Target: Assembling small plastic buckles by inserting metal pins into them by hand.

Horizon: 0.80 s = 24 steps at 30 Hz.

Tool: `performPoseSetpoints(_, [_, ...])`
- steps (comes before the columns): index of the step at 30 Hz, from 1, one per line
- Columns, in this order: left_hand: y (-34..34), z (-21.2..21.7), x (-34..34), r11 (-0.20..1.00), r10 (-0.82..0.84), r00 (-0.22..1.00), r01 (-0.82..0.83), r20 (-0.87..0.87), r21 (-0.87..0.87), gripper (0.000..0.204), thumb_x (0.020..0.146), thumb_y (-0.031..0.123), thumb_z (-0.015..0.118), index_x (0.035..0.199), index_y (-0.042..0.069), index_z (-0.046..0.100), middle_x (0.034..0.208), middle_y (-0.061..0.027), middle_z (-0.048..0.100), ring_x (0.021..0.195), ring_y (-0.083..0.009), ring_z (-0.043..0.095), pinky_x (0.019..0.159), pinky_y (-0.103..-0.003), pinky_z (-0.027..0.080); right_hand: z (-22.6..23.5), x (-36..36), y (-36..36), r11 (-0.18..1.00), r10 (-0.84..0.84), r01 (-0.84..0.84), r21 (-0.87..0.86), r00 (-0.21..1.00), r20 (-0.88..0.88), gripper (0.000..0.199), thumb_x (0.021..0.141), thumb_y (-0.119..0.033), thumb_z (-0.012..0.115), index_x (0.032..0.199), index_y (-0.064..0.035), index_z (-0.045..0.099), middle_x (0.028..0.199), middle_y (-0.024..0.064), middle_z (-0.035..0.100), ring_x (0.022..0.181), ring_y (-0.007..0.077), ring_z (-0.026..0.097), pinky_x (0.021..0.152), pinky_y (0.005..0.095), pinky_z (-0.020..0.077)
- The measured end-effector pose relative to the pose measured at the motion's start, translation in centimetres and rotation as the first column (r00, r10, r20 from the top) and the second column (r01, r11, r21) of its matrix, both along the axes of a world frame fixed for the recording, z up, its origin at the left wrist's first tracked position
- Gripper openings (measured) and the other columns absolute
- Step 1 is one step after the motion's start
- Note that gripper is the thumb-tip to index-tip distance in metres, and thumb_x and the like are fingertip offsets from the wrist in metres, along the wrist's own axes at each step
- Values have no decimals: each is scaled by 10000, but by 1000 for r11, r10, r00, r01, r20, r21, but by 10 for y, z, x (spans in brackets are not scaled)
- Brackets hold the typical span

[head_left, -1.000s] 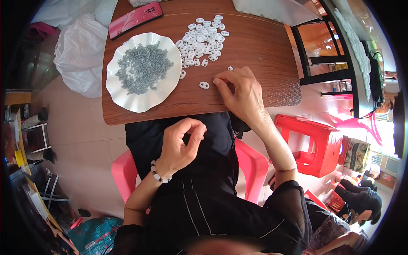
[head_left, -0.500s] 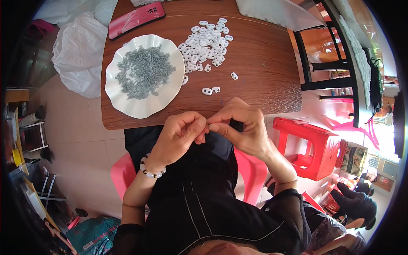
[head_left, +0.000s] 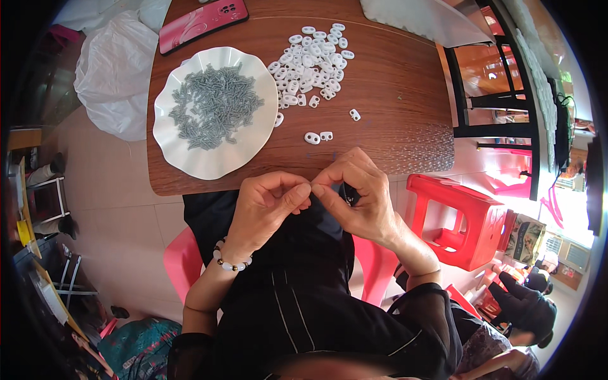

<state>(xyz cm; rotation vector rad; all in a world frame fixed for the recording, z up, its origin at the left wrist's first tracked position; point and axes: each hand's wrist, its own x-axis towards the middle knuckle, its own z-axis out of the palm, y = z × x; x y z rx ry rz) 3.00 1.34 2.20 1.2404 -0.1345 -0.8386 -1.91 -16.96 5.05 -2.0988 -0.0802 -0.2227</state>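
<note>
My left hand and my right hand meet fingertip to fingertip just off the table's near edge, above my lap. Both are closed in a pinch, thumb against forefinger. Whatever lies between the fingertips is too small or too hidden to make out. Beyond them on the table are two small white plastic two-hole pieces side by side, with another single white piece to their right. A larger heap of such white pieces sits farther back. Left of it, many small grey spring-like pieces fill a wavy-rimmed white plate.
A pink phone lies at the far left of the brown wooden table. White plastic bags are left of the table. A red stool stands at the right, near a black metal frame. Another person is at lower right.
The view has shifted slightly. My fingertips stay pinched together, with the right fingers shifted a little. The plate and white pieces lie as before.
</note>
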Motion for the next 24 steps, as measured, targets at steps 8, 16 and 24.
performPoseSetpoints(8, [6,-1,2,996,82,996,-83,-23,-22,151,897,122,640,891,-26,669,778,-66,663,676,-95,601,624,-224,472,-4,51,-38,905,162,-49,-424,958,236,152,762,-52,705,914,-59,694,830,66,627,806,247,559,717,352,459])
performPoseSetpoints(16, [7,2,-2,996,91,992,-93,87,15,86,874,46,653,912,-23,686,809,-55,673,724,-76,618,674,-206,487,-23,101,-67,748,304,-85,-658,926,226,234,729,-53,700,949,-133,710,881,16,607,858,247,531,740,365,461])
performPoseSetpoints(24, [4,1,0,992,115,989,-119,97,38,75,861,-1,650,923,-31,680,794,-37,659,730,-60,601,690,-195,483,-13,107,-61,704,321,-131,-698,936,148,154,744,-98,700,894,-113,672,884,25,606,851,254,532,758,365,450])
